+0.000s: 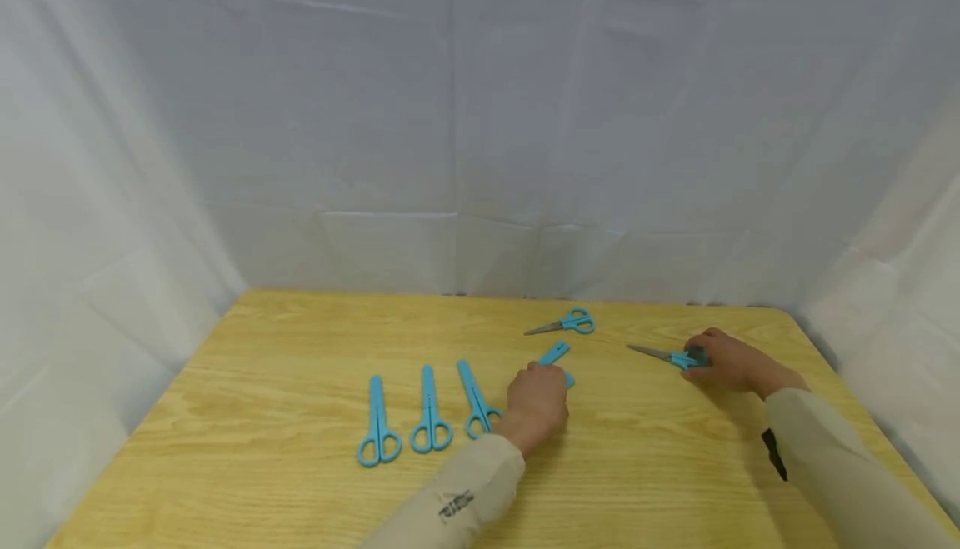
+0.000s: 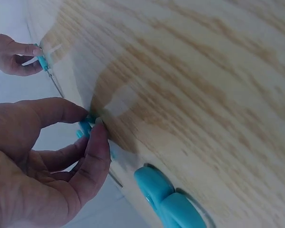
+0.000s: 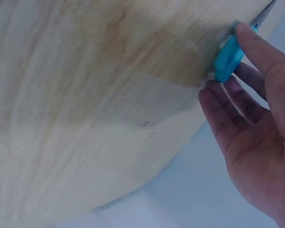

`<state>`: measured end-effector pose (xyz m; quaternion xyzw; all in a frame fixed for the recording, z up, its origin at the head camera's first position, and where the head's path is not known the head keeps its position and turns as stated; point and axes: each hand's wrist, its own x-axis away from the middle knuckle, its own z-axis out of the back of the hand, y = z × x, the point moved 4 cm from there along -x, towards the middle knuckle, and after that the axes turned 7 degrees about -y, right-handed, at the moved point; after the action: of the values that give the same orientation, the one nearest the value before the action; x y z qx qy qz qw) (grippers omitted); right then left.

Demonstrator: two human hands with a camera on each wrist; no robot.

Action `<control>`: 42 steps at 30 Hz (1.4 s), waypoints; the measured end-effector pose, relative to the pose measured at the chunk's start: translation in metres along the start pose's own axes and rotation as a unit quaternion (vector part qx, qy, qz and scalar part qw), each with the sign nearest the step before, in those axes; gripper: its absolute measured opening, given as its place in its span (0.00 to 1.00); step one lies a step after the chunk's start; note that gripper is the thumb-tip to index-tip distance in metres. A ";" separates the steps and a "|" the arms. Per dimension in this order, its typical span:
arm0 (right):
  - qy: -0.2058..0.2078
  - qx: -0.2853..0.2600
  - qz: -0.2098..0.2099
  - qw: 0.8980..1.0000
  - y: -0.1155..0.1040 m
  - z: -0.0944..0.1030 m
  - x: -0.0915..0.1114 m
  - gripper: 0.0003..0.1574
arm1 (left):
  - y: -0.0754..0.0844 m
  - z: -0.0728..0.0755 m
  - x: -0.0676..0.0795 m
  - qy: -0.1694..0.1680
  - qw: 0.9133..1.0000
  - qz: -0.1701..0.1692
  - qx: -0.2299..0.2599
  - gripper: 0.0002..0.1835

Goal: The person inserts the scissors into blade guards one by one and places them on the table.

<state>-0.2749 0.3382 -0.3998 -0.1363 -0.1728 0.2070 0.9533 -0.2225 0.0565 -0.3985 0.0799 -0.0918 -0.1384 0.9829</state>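
In the head view my left hand (image 1: 538, 403) is low over the table, and a blue blade cover (image 1: 555, 353) sticks out beyond its fingers. Another blue end (image 1: 570, 380) shows beside the knuckles. The left wrist view has thumb and fingertips pinching a small blue cover (image 2: 86, 127), mostly hidden by the fingers. On the right, my right hand (image 1: 731, 361) grips scissors (image 1: 678, 359) by their blue handles, bare blades pointing left. From the right wrist, the thumb lies on the blue handle (image 3: 229, 58) with fingers beneath it.
Three blue scissors with covered blades lie in a row left of the left hand: a left pair (image 1: 377, 424), a middle pair (image 1: 430, 411) and a right pair (image 1: 477, 399). Bare-bladed scissors (image 1: 577, 321) lie farther back. White sheeting (image 1: 450, 116) surrounds the wooden table (image 1: 247, 416).
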 end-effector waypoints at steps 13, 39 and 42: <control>-0.039 -0.023 -0.066 0.997 0.001 0.005 -0.005 0.27 | -0.014 0.003 -0.011 -0.025 0.997 -0.028 0.062 0.04; 0.091 0.009 0.026 0.996 -0.065 0.014 0.023 0.29 | -0.083 0.056 0.028 0.057 0.980 -0.111 0.153 0.06; 0.107 0.018 0.039 0.993 -0.085 0.012 0.024 0.27 | -0.089 0.058 0.034 0.063 0.980 -0.117 0.148 0.07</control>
<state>-0.2293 0.2765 -0.3542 -0.1475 -0.0608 0.2307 0.9598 -0.2248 -0.0458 -0.3527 0.2435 -0.0388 -0.2317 0.9410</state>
